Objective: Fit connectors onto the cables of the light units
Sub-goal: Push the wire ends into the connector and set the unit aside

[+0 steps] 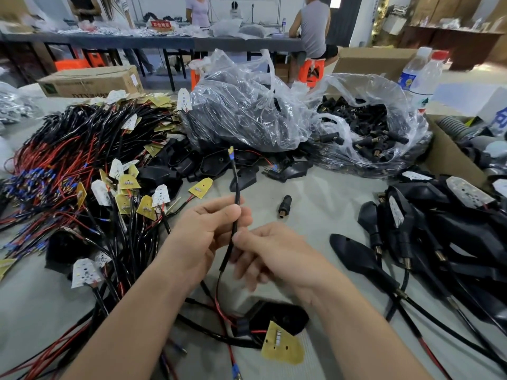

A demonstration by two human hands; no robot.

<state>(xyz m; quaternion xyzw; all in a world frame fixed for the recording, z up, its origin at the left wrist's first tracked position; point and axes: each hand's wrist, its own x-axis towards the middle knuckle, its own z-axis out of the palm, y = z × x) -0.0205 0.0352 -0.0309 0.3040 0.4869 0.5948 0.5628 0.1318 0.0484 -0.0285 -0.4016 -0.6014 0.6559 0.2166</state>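
Head view: both hands meet over the table [323,187], sharing one cable.
Left hand [208,234]: thumb and fingers pinch the cable [234,185]; this is the upper hold.
Right hand [274,253]: thumb and fingers pinch the same cable just below the left's hold; its lower fingers are blurred.
Cable: nearly upright. Its black sleeve ends just below the grip, and thin wires run on down toward the person.
Tip [231,153]: blue and yellow, well above the grip, touching nothing.
Connector [284,207]: lies alone just right of the grip, apart from both hands.
Open room: grey tabletop shows right of the grip, around the connector.
Left of grip: wire pile [68,165], its edge near the left wrist.
Right of grip: black units [439,229], well apart.
Beyond grip: two bags; the right bag [370,124] holds connectors.
Below grip: housing [277,315] and yellow board [282,345], between the forearms.
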